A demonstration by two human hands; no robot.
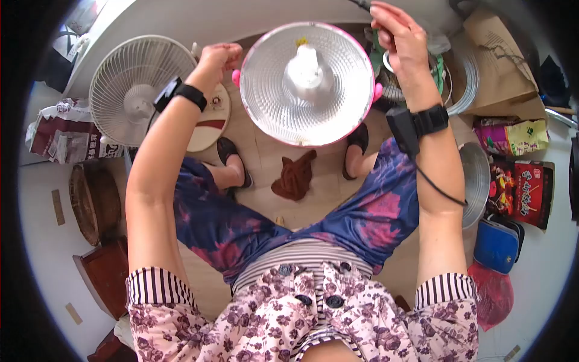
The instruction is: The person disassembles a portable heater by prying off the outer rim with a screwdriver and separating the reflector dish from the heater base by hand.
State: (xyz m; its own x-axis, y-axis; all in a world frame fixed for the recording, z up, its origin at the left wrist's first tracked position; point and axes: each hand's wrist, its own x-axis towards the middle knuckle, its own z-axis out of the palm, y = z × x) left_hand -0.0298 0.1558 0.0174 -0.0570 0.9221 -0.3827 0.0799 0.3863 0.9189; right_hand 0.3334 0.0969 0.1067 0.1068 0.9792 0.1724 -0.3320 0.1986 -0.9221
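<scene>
A round silver dish-shaped reflector (265, 90) with a pink rim and pink side knobs faces up between my hands. At its centre is a pale, bright fitting. Beside the left pink knob is my left hand (222, 57), fingers curled; whether they touch the rim or hold anything is hidden. My right hand (401, 33), raised past the upper right of the reflector, has its fingers bent around or next to a dark cable end (360, 3). A brown cloth (294, 175) lies crumpled on the floor between my feet.
A white fan (136, 90) stands at the left, near a maroon and white bag (75, 131). Along the right are a cardboard box (500, 66), coiled wire (470, 75), a metal basin (476, 181), food packets (522, 190) and a blue case (496, 244).
</scene>
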